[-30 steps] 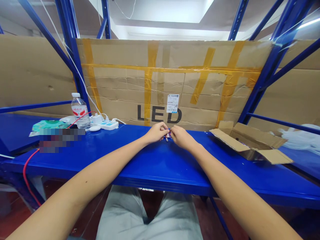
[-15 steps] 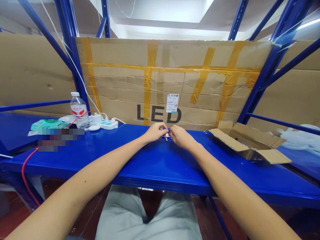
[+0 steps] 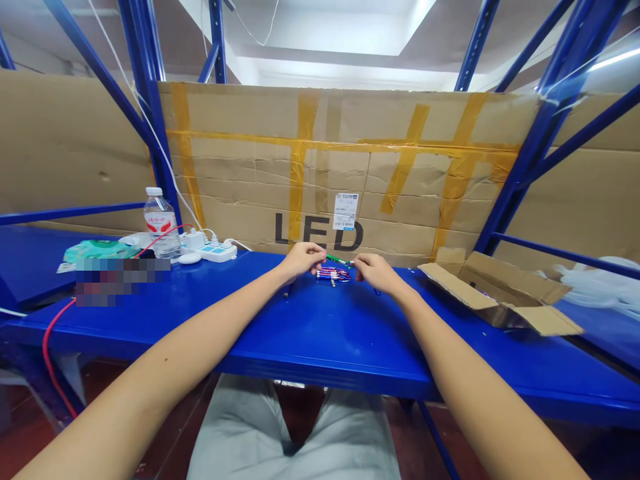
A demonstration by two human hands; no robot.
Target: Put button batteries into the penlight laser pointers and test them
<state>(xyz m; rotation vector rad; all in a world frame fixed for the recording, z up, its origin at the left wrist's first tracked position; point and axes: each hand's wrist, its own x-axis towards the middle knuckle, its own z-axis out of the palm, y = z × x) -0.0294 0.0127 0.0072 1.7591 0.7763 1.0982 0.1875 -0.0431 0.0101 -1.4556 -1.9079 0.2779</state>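
Observation:
A slim green pen (image 3: 338,259) spans the gap between my hands, a little above the table. My left hand (image 3: 303,260) pinches its left end. At the pen's silvery right end, the fingers of my right hand (image 3: 371,269) are closed; they hide the very tip. Just below lies a small bundle of shiny pens (image 3: 333,275) in purple, red and blue with silvery parts, side by side on the blue table (image 3: 320,333). Small dark bits lie by both wrists, too small to name.
An open cardboard box (image 3: 493,290) stands at the right. On the left are a water bottle (image 3: 161,227), a white power strip (image 3: 216,251), a green packet (image 3: 100,250) and a red cable (image 3: 47,340). A large cardboard sheet (image 3: 240,180) walls off the back.
My hands have moved slightly apart, and the green pen now shows between them. The pen bundle, mostly covered before, lies in view beneath. The camera view has tilted up slightly.

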